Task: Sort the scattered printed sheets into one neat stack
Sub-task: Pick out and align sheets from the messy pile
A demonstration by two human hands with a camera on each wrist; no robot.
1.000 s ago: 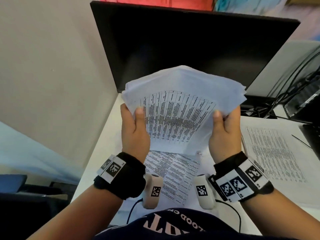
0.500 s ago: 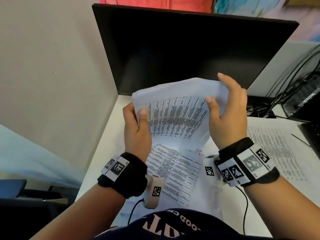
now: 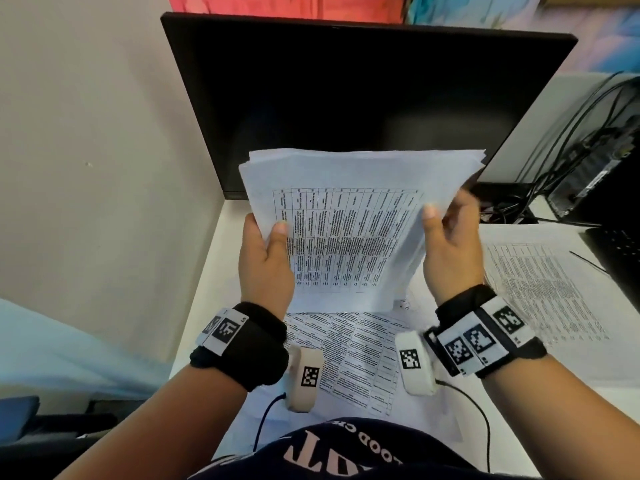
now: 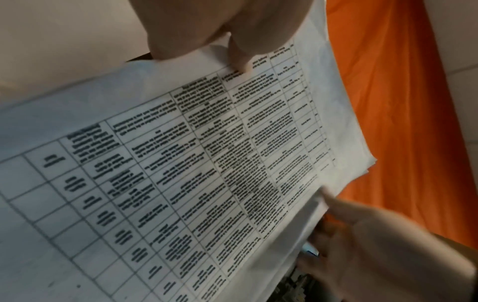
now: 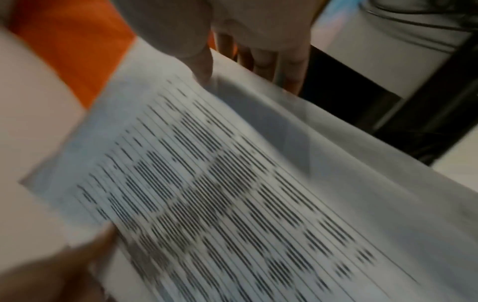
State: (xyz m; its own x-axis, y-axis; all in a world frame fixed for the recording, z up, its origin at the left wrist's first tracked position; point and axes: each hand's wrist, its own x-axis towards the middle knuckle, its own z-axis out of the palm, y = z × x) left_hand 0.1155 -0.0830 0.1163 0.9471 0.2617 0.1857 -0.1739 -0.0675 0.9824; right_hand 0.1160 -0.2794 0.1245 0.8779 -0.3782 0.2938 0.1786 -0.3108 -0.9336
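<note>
Stack: bundle of printed sheets held up off the bench, tilted toward the person, in front of the dark monitor; top page shows a table of text; upper edges fan slightly, not yet flush
Left hand: left hand at 9 o'clock of the bundle; thumb pressed on the top page, fingers curled behind, pinching the left edge; the left wrist view shows the thumb on the printed table
Right hand: right hand at 3 o'clock of the bundle; thumb tip laid on the top page near its right edge, fingers loosely spread behind the sheets; right edge of the bundle bends by this hand; the right wrist view is blurred, so how firm the grip is cannot be told
Loose sheets: one printed page lies flat on the bench at 6 o'clock, under the held bundle; another page lies at 3 o'clock, well apart from the first
Surroundings: black cables at 2 o'clock beside the monitor; beige wall at 9 o'clock
</note>
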